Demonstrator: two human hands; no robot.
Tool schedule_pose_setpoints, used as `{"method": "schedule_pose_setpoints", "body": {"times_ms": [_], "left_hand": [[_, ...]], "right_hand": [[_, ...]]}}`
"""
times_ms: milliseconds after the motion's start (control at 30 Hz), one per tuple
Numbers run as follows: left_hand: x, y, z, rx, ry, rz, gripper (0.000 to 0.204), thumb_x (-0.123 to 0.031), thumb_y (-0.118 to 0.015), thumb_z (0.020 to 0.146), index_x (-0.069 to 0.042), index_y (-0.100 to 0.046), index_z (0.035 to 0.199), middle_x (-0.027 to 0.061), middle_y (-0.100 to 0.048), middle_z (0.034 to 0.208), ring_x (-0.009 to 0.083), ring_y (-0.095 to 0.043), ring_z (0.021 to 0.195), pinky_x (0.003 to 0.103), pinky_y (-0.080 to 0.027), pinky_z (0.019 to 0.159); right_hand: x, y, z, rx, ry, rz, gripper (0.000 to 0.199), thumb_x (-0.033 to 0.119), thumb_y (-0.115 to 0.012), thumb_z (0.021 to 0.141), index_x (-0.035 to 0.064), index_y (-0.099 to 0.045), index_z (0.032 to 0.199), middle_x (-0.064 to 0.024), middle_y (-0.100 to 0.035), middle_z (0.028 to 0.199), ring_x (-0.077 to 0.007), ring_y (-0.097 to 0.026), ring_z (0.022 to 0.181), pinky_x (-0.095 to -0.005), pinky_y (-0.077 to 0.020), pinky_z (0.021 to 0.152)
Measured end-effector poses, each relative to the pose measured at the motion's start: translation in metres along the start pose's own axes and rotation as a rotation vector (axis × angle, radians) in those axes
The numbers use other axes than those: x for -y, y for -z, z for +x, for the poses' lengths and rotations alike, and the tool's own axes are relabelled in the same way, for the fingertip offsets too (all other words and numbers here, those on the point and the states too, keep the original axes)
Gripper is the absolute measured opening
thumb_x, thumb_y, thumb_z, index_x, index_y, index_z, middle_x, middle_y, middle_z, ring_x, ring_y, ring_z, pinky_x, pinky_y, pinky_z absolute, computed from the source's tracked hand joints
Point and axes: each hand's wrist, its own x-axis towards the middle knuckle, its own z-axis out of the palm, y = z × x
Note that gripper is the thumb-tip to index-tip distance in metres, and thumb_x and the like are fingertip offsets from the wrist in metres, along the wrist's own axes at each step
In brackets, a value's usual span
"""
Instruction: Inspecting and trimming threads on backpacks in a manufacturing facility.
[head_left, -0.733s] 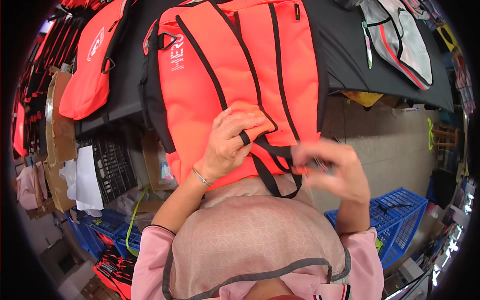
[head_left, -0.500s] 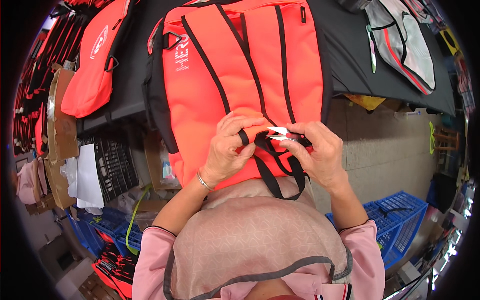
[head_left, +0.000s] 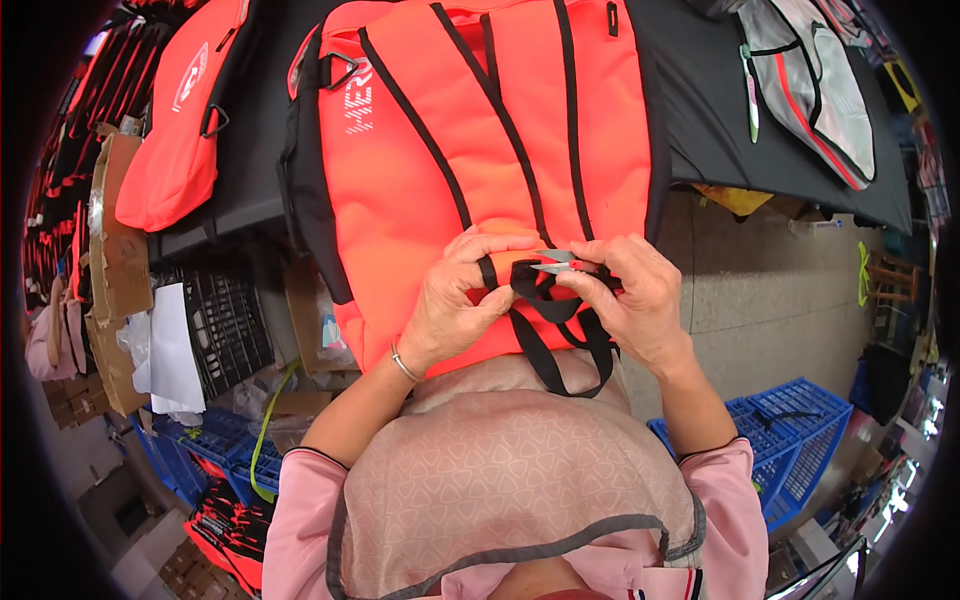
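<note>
A bright coral-orange backpack (head_left: pixel 390 200) with black trim leans from the table edge toward my lap, its shoulder straps facing me. My left hand (head_left: pixel 452 295) is closed round the lower end of a shoulder strap (head_left: pixel 500 270), thumb and fingers pinching its black-bound edge. In my right hand (head_left: pixel 640 295) is a pair of thread snips (head_left: pixel 558 265), the pale blades pointing left and touching or very near the strap end. Below both hands hangs a loop of black webbing (head_left: pixel 548 360). Exactly what lies between the blades is too small to tell.
On the black-covered table (head_left: pixel 700 130) lie another orange bag (head_left: pixel 180 130) at left and a clear bag (head_left: pixel 815 95) at right. Cardboard boxes (head_left: pixel 122 240) and a black crate (head_left: pixel 232 330) stand left. Blue crates (head_left: pixel 800 430) sit at lower right.
The snips' blades have come closer together at the strap end. My right hand has moved slightly up and left, and the backpack has shifted a little.
</note>
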Motion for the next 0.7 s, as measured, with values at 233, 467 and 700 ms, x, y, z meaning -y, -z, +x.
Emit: {"method": "schedule_pose_setpoints", "body": {"times_ms": [233, 467, 700], "left_hand": [[0.0, 0.001, -0.001, 0.027, -0.007, 0.035, 0.032, 0.001, -0.063, 0.076, -0.008, -0.075, 0.104, 0.0053, -0.065, 0.124, 0.0217, -0.059, 0.116, 0.047, -0.028, 0.114], [0.011, 0.002, -0.005, 0.018, -0.114, 0.104, 0.036, 0.003, -0.066, 0.072, -0.008, -0.074, 0.105, 0.0042, -0.065, 0.124, 0.0235, -0.06, 0.115, 0.046, -0.033, 0.112], [0.016, -0.001, -0.006, -0.007, -0.188, 0.236, 0.037, 0.003, -0.068, 0.07, -0.009, -0.074, 0.105, 0.0029, -0.067, 0.121, 0.023, -0.061, 0.113, 0.047, -0.036, 0.11]], "right_hand": [[-0.003, 0.005, -0.001, 0.059, -0.106, 0.08, 0.022, 0.021, -0.082, 0.076, 0.0045, -0.07, 0.085, -0.0043, -0.063, 0.069, -0.0179, -0.056, 0.057, -0.0307, -0.0447, 0.052], [0.003, 0.011, 0.0, 0.122, -0.138, 0.109, 0.023, 0.022, -0.081, 0.077, 0.0046, -0.072, 0.089, -0.0052, -0.066, 0.072, -0.017, -0.058, 0.059, -0.0304, -0.0462, 0.054], [0.001, 0.011, -0.003, 0.136, -0.083, 0.059, 0.021, 0.023, -0.08, 0.078, 0.0058, -0.071, 0.085, -0.0046, -0.067, 0.073, -0.0182, -0.06, 0.061, -0.0305, -0.0472, 0.054]]}}
